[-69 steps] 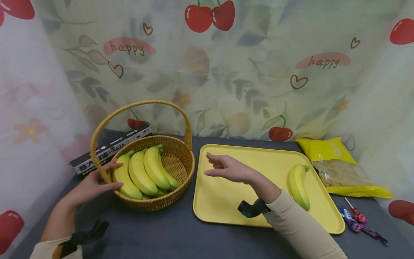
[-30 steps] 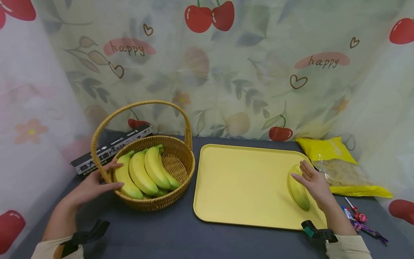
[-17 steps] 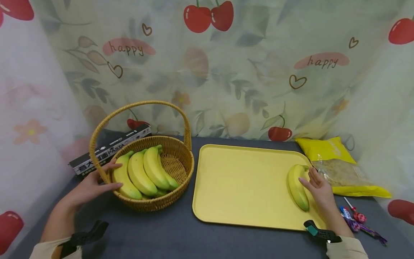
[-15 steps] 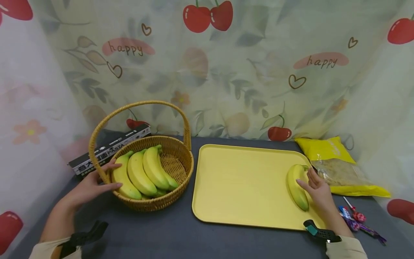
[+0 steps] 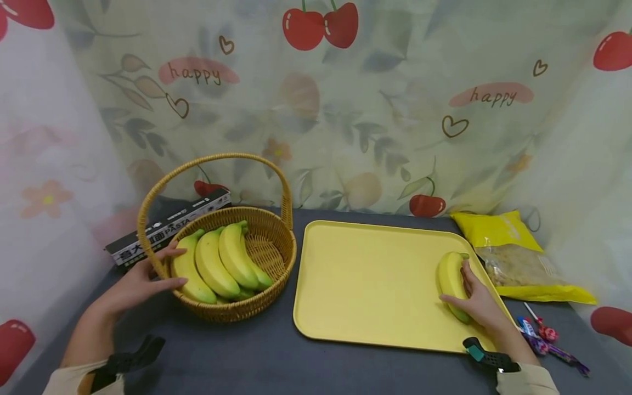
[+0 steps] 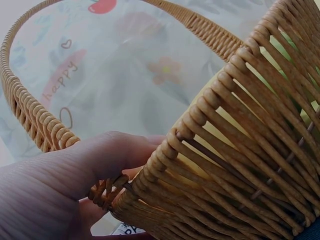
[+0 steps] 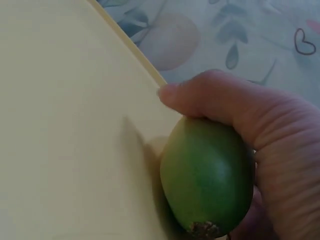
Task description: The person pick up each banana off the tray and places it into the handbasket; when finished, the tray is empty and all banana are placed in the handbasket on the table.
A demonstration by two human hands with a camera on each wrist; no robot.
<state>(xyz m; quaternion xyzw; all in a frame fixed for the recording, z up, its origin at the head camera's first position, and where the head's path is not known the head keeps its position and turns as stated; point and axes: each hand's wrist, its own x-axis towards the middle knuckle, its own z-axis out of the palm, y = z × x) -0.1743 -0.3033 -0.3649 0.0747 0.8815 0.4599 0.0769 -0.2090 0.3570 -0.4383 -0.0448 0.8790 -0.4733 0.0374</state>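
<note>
On the right part of the yellow tray (image 5: 365, 285) lies a single banana (image 5: 450, 277), yellow with green ends. My right hand (image 5: 486, 304) grips it, thumb on its near side and fingers along its right side. In the right wrist view the banana's green tip (image 7: 207, 175) shows under the thumb. At the left, my left hand (image 5: 143, 282) holds the rim of a wicker basket (image 5: 237, 312) beside the handle's base. Several bananas (image 5: 214, 263) lie inside, leaning to the left. The left wrist view shows the thumb (image 6: 115, 150) over the woven rim; the other fingers are mostly hidden.
A black pasta box (image 5: 168, 225) lies behind the basket. Right of the tray are a yellow bag (image 5: 523, 258) with a see-through window and several wrapped lollipops (image 5: 545, 337). A printed curtain (image 5: 345, 137) closes off the back and sides of the dark table (image 5: 237, 356).
My right hand has moved from over the tray's left part to its right, then closed on the banana from the right. My left hand and the basket have stayed in place.
</note>
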